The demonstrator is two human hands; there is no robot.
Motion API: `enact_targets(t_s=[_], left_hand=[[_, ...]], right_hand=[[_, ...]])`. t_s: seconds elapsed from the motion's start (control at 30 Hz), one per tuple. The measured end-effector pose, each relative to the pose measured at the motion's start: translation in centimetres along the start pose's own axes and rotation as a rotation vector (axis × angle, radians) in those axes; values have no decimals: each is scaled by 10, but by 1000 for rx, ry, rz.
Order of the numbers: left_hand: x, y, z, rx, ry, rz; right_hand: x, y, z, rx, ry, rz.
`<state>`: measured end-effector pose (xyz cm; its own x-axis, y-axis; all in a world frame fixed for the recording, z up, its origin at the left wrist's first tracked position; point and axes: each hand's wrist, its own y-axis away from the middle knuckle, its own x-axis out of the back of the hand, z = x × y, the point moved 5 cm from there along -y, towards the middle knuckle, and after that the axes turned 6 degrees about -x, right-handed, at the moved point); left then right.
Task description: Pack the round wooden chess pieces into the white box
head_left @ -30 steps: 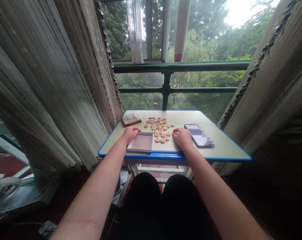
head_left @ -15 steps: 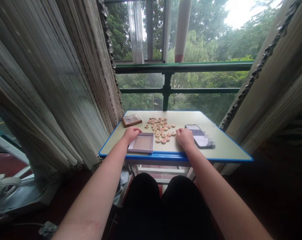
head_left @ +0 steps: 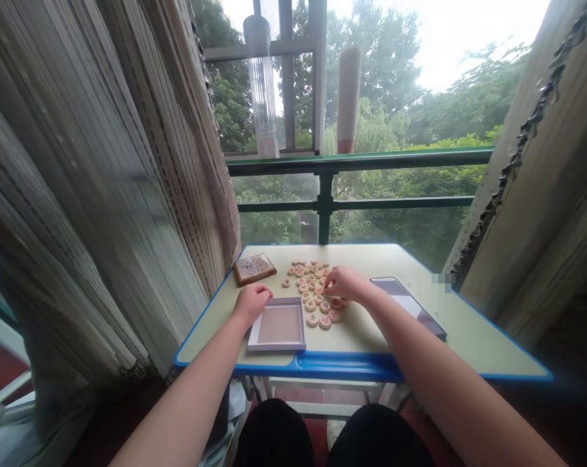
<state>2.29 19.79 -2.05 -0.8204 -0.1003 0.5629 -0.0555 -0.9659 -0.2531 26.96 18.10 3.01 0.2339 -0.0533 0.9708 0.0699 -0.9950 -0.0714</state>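
Observation:
Several round wooden chess pieces [head_left: 312, 285] lie scattered on a cream table with a blue rim [head_left: 351, 367]. My right hand [head_left: 344, 284] rests over the right side of the pile, fingers curled in a pinch on the pieces. An empty shallow box tray [head_left: 278, 326] sits near the table's front edge. My left hand [head_left: 251, 303] lies curled at the tray's far left corner, touching its rim. A brown box lid [head_left: 254, 268] lies at the far left of the table.
A dark phone [head_left: 407, 303] lies flat to the right of my right arm. Heavy curtains hang on both sides of the table. A green railing [head_left: 356, 162] and a window stand behind it, with a stack of cups [head_left: 348, 97] on the sill.
My right hand has moved left from beside the phone onto the pile of pieces. The camera has tilted up and nearer the table. My left hand stays at the tray.

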Motion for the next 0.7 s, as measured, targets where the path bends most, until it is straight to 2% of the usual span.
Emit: enact_targets(t_s=[0.1, 0.23, 0.3, 0.37, 0.43, 0.47, 0.6, 0.7], left_hand=[[-4, -4, -4, 7, -39, -9], [-5, -6, -4, 9, -68, -32], [-4, -9, 2, 20, -32, -116], [-3, -15, 12, 50, 17, -276], [0, -24, 21, 176, -4, -393], [2, -31, 28, 184, -18, -413], [1, -60, 60, -41, 131, -279], [-12, -64, 61, -151, 270, -236]], right_hand=[[-2, 4, 1, 81, -5, 31], [-5, 5, 4, 104, -14, 28], [-5, 5, 4, 107, -19, 23], [-4, 5, 3, 117, -24, 23], [-1, 6, 3, 118, -31, 8], [0, 7, 3, 110, -41, -6], [3, 9, 6, 88, -88, -58], [2, 9, 7, 87, -59, -69]])
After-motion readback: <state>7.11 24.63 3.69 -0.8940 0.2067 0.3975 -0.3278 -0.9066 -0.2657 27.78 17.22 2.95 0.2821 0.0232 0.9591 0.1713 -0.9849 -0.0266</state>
